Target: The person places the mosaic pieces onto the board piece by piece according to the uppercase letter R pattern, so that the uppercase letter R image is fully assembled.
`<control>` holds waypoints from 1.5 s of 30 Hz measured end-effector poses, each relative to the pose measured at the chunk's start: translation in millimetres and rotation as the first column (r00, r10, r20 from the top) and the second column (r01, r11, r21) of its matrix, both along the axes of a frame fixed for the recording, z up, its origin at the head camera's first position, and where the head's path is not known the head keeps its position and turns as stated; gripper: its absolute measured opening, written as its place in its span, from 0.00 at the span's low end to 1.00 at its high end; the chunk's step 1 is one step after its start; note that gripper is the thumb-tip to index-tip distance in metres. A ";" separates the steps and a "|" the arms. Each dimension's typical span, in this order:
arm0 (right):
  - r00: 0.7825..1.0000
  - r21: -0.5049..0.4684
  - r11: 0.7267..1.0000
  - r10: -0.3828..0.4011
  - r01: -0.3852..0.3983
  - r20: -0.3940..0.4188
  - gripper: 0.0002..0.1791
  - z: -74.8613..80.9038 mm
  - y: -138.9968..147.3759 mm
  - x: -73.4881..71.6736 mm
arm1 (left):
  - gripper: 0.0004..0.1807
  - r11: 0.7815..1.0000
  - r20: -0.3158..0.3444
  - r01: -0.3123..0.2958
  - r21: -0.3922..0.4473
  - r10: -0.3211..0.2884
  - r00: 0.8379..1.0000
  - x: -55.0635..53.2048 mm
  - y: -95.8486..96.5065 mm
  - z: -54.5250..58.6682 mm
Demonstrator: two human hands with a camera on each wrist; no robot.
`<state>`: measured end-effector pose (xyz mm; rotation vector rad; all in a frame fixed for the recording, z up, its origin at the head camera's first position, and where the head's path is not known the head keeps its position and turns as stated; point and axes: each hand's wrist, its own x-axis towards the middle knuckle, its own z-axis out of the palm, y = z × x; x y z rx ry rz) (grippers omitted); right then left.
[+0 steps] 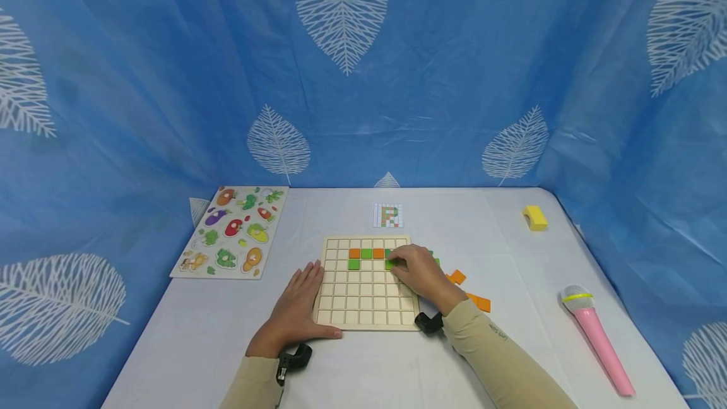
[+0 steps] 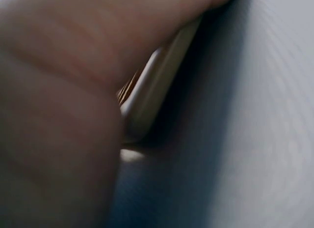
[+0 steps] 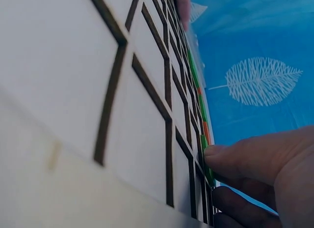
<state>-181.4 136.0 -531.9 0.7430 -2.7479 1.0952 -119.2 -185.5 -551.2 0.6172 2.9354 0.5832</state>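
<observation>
A pale wooden grid board [image 1: 360,305] lies flat on the white table. Its upper rows hold a run of orange and green square tiles [image 1: 366,254], with a single green tile [image 1: 354,264] below the left end. My right hand [image 1: 420,273] is over the board's upper right and pinches a green tile [image 3: 205,148] at the grid, thumb on its face. Along the board's left edge lies my left hand [image 1: 298,308], fingers straight and thumb stretched out at the near corner. In the left wrist view that hand [image 2: 59,100] covers much of the board's edge.
Loose orange tiles [image 1: 480,303] and some green ones lie right of the board, partly behind the right hand. A small pattern card [image 1: 388,214] is beyond it. A vegetable puzzle board [image 1: 233,232], a yellow arch block [image 1: 535,218] and a pink toy microphone [image 1: 603,346] lie farther out.
</observation>
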 end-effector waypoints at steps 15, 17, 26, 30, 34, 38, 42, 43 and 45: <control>0.998 0.007 1.000 -0.024 0.024 0.057 0.13 4.8 0.3 -1.0 | 0.83 1.000 -0.007 0.002 0.000 -0.002 1.000 -0.3 -0.1 -0.2; 0.998 0.004 1.000 -0.028 0.028 0.058 0.13 4.7 0.3 -1.2 | 0.83 1.000 -0.006 0.003 0.003 -0.003 1.000 -0.1 -0.4 -0.1; 0.998 -0.012 1.000 -0.027 0.027 0.052 0.13 7.3 0.9 -0.2 | 0.83 1.000 -0.011 0.007 0.002 -0.007 1.000 0.1 -0.8 -0.7; 0.999 -0.013 1.000 -0.027 0.028 0.047 0.13 9.5 0.5 0.7 | 0.83 1.000 -0.008 0.008 0.001 -0.008 1.000 -0.2 -1.3 -1.0; 0.998 -0.012 0.999 -0.031 0.032 0.051 0.13 9.8 -0.4 0.4 | 0.83 1.000 -0.006 0.009 0.005 -0.009 1.000 -0.1 -1.4 -1.5; 0.999 -0.019 1.000 -0.024 0.025 0.046 0.13 9.6 -2.4 -0.9 | 0.82 1.000 -0.010 0.006 0.010 -0.005 1.000 0.3 -1.8 -1.5; 1.000 -0.011 1.000 0.004 -0.004 0.027 0.14 9.5 -4.7 -2.0 | 0.82 1.000 -0.013 0.004 0.011 -0.004 1.000 0.1 -2.0 -1.3; 1.000 -0.007 1.000 0.011 -0.011 0.026 0.14 9.6 -5.2 -2.1 | 0.82 1.000 -0.013 0.005 0.012 -0.005 1.000 0.0 -1.8 -1.3; 1.000 0.008 1.000 0.013 -0.014 0.021 0.14 9.1 -5.7 -2.4 | 0.82 1.000 -0.010 0.006 0.009 -0.006 1.000 -0.3 -1.6 -1.4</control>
